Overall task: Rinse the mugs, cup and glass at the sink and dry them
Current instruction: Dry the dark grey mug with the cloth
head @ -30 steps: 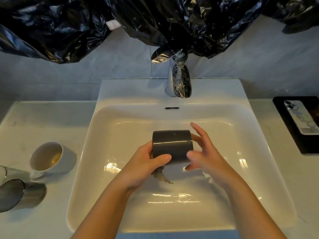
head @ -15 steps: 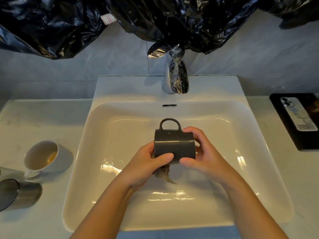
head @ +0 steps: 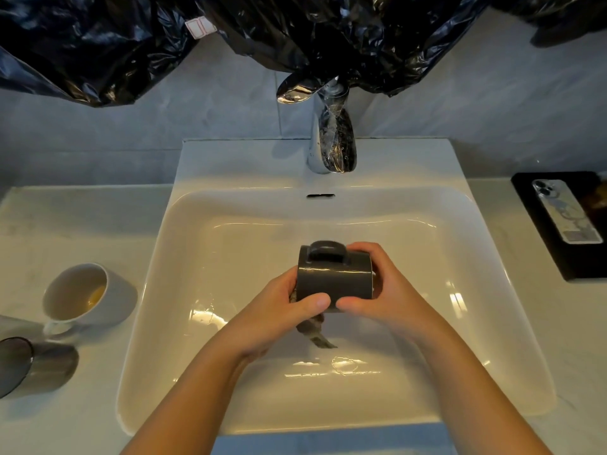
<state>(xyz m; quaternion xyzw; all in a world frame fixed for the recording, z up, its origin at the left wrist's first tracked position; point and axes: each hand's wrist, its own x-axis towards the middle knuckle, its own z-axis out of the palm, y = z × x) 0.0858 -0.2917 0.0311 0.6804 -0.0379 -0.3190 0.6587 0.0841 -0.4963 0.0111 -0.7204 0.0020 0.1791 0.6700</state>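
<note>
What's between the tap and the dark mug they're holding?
In the head view, only the sink's small overflow slot and bare white basin lie between the tap and the dark mug.

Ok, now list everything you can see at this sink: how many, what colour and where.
mug: one, dark grey, on its side over the sink, handle up
cloth: one, grey-brown, hanging below the mug
cup: one, white with yellow dregs, counter left of the sink
glass: one, dark tinted, counter at the near left
sink: one, white, centre
tap: one, chrome, behind the basin
counter: one, white, either side of the sink
phone: one, pale case, on the tray
tray: one, black, counter at the right
plastic sheeting: black, along the wall above
left hand: grips the mug's left end
right hand: grips the mug's right end
</note>
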